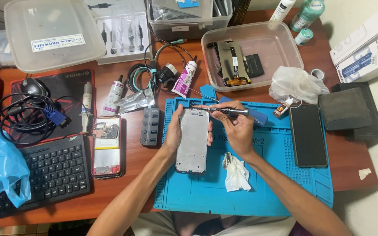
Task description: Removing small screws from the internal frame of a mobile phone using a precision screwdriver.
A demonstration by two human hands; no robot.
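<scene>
Left hand (pixel 173 131) has its fingers wrapped around one phone frame (pixel 192 140) on the blue mat (pixel 281 183). Right hand (pixel 237 131) pinches one screwdriver (pixel 229 112) at its top edge. One crumpled wipe (pixel 236 173) lies just beside.

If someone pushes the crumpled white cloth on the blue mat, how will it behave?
The white cloth looks crumpled and thin, so it is probably floppy and very light. On the ribbed blue mat it would likely drag and bunch up, not slide or roll.

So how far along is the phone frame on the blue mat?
Already done: the opened phone lies apart with its board exposed, and a screen panel lies to the right. In hand: the left hand steadies the bare phone frame while the right hand works a metal tool at its top edge. Left: the frame holds no screen.
</scene>
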